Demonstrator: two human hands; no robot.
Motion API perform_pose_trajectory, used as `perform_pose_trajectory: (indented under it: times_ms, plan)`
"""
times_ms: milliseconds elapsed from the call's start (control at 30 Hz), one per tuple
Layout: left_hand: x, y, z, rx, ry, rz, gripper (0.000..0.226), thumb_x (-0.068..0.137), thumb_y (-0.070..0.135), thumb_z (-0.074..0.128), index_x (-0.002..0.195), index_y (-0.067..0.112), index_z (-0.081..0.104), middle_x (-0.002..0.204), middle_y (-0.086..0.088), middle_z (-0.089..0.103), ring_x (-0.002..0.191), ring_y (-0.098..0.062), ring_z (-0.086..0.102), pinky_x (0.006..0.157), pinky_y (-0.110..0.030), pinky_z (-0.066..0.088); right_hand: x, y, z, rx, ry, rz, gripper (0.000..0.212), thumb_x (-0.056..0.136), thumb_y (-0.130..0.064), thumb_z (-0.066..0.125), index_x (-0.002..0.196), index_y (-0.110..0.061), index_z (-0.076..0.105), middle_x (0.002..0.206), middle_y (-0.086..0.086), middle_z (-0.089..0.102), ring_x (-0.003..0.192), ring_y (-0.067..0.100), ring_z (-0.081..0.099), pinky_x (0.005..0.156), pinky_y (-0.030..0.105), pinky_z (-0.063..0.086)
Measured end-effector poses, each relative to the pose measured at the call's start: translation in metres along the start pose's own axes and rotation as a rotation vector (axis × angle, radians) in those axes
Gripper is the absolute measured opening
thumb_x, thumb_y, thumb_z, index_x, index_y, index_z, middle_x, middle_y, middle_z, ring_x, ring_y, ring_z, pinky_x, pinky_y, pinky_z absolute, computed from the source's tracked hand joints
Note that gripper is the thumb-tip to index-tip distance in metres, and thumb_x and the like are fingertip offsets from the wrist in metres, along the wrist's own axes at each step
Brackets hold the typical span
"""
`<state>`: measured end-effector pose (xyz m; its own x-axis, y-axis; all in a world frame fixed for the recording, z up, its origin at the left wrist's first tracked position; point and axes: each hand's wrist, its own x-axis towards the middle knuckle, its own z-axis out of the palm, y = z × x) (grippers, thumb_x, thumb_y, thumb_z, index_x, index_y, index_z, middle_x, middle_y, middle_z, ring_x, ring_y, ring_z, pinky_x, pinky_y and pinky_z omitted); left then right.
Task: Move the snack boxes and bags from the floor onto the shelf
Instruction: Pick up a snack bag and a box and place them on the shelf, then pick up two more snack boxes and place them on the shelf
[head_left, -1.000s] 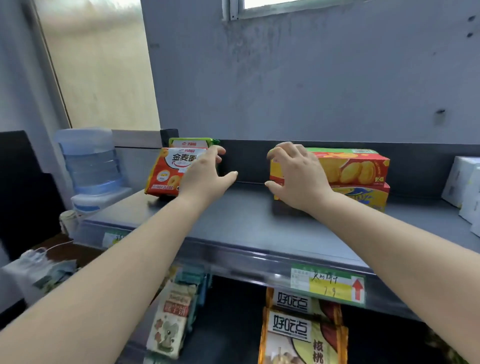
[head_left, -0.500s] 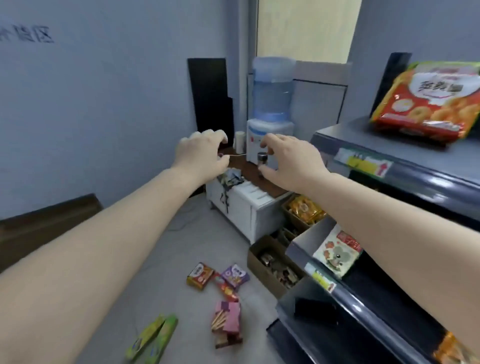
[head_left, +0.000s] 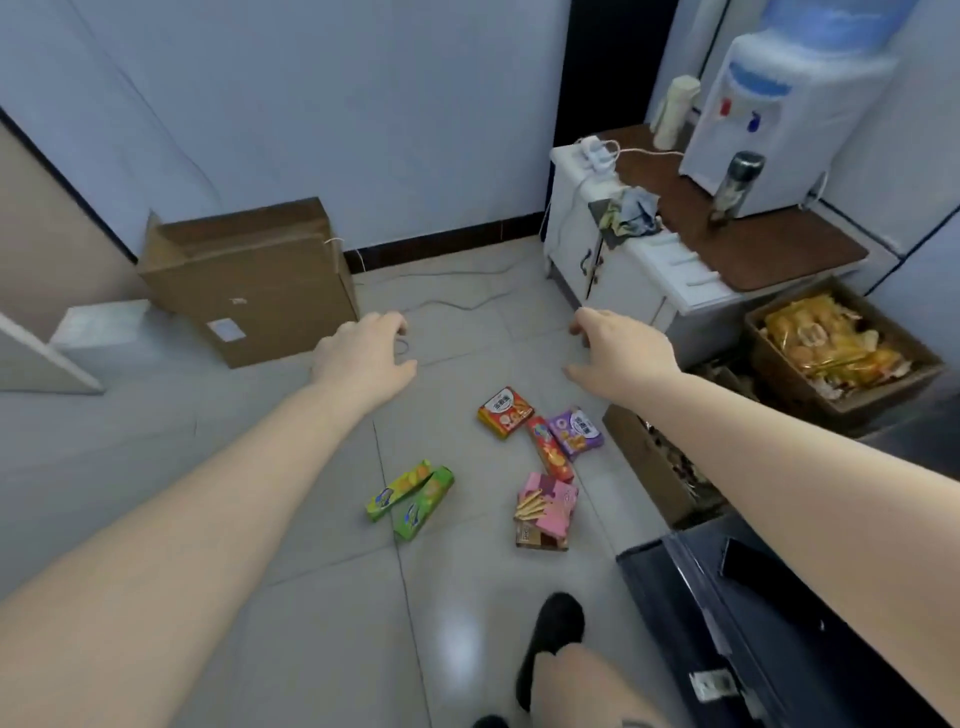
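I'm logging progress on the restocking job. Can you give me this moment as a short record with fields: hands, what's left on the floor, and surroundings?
left hand: left hand empty, open, above the floor
right hand: right hand empty, open, above the floor
green boxes: two green boxes side by side on the tiles
orange box: orange box lying flat
red pack: red pack between orange box and purple box
pink boxes: pink boxes stacked, nearest the shelf
nearby: cardboard box against the wall; water dispenser on a cabinet
task state: snacks not yet picked up
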<state>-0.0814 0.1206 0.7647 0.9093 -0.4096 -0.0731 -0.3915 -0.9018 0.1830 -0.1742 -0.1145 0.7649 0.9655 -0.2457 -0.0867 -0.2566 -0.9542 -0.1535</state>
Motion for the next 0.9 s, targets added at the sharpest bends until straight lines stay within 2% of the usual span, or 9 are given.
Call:
perform_pose_trajectory:
  times_ms: [133, 367, 500, 633, 800, 900]
  plan:
    - [0.057, -0.014, 0.040, -0.059, -0.106, -0.110, 0.042, 0.088, 0.032, 0.056, 0.128, 0.022, 0.048, 0.131, -0.003, 0.052, 0.121, -0.027, 0.050, 0.095, -0.038, 0.044, 0.067, 0.018, 0.038, 0.025, -0.080, 0.046, 0.043, 0.082, -0.035, 0.061, 0.120, -0.017, 0.048, 0.115, 0.002, 0.058, 0.099, 0.024, 0.058, 0.079, 0.039, 0.052]
    - [0.184, -0.004, 0.126, -0.123, -0.304, -0.229, 0.044, 0.085, 0.033, 0.056, 0.127, 0.024, 0.046, 0.132, -0.002, 0.051, 0.122, -0.025, 0.049, 0.095, -0.037, 0.043, 0.196, 0.063, 0.115, 0.069, -0.277, 0.156, 0.047, 0.083, -0.038, 0.061, 0.122, -0.017, 0.047, 0.118, 0.003, 0.058, 0.101, 0.023, 0.058, 0.082, 0.041, 0.053]
    - [0.240, -0.005, 0.192, -0.136, -0.406, -0.227, 0.046, 0.085, 0.032, 0.057, 0.129, 0.022, 0.046, 0.132, -0.002, 0.051, 0.122, -0.025, 0.049, 0.095, -0.036, 0.043, 0.250, 0.087, 0.175, 0.171, -0.374, 0.300, 0.049, 0.082, -0.037, 0.061, 0.124, -0.016, 0.047, 0.120, 0.004, 0.057, 0.105, 0.024, 0.057, 0.074, 0.032, 0.049]
    - [0.290, -0.018, 0.289, -0.170, -0.513, -0.252, 0.049, 0.083, 0.032, 0.059, 0.128, 0.022, 0.046, 0.130, -0.003, 0.052, 0.120, -0.026, 0.051, 0.095, -0.037, 0.045, 0.283, 0.113, 0.278, 0.277, -0.481, 0.483, 0.046, 0.081, -0.039, 0.062, 0.119, -0.017, 0.048, 0.114, 0.004, 0.059, 0.100, 0.023, 0.056, 0.072, 0.032, 0.045]
    - [0.338, -0.033, 0.461, -0.221, -0.694, -0.320, 0.058, 0.081, 0.037, 0.060, 0.133, 0.022, 0.039, 0.134, -0.008, 0.047, 0.121, -0.028, 0.049, 0.097, -0.036, 0.044, 0.296, 0.150, 0.454, 0.381, -0.625, 0.718, 0.064, 0.072, -0.039, 0.072, 0.125, -0.015, 0.044, 0.119, 0.007, 0.057, 0.107, 0.028, 0.057, 0.087, 0.038, 0.050]
    - [0.354, -0.030, 0.568, -0.251, -0.751, -0.295, 0.062, 0.080, 0.036, 0.061, 0.135, 0.021, 0.038, 0.135, -0.010, 0.045, 0.124, -0.030, 0.047, 0.099, -0.036, 0.041, 0.281, 0.172, 0.560, 0.403, -0.636, 0.907, 0.072, 0.068, -0.041, 0.076, 0.124, -0.012, 0.043, 0.117, 0.010, 0.056, 0.106, 0.030, 0.058, 0.086, 0.043, 0.052]
